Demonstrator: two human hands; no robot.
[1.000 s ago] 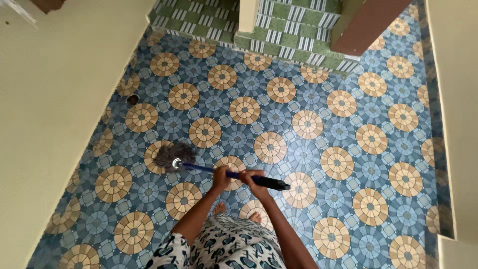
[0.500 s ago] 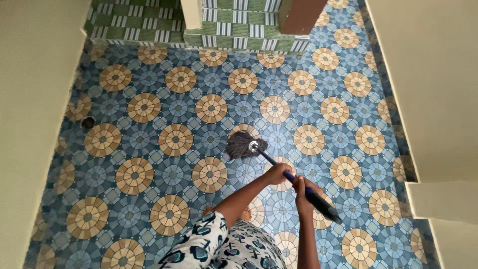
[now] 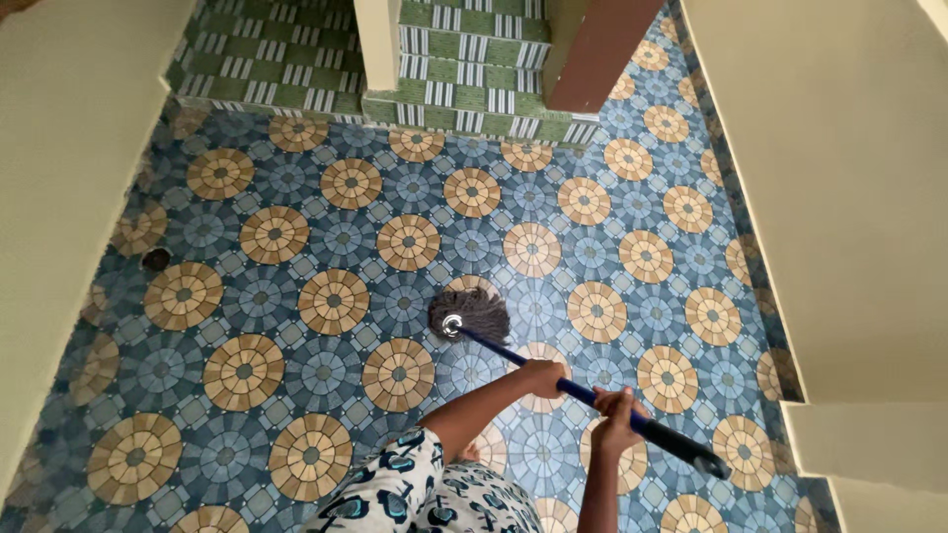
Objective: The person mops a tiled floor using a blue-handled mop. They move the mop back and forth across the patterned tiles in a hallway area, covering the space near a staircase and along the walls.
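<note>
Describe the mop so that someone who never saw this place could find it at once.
On the blue floor with tan circle tiles, below the green striped steps, look near the middle. The mop is a grey stringy head on a blue handle, gripped by the left hand and right hand.

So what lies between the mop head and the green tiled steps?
Only bare patterned floor shows between the mop head and the green steps, in the head view.

Premises present as a home's stair landing or entry hall: patterned floor (image 3: 326, 237) of blue and tan circle tiles, green-and-white tiled steps (image 3: 464, 94) at 12 o'clock, plain cream walls (image 3: 839, 197) at 3 and 9 o'clock, a small floor drain (image 3: 155, 260) at 9 o'clock
</note>
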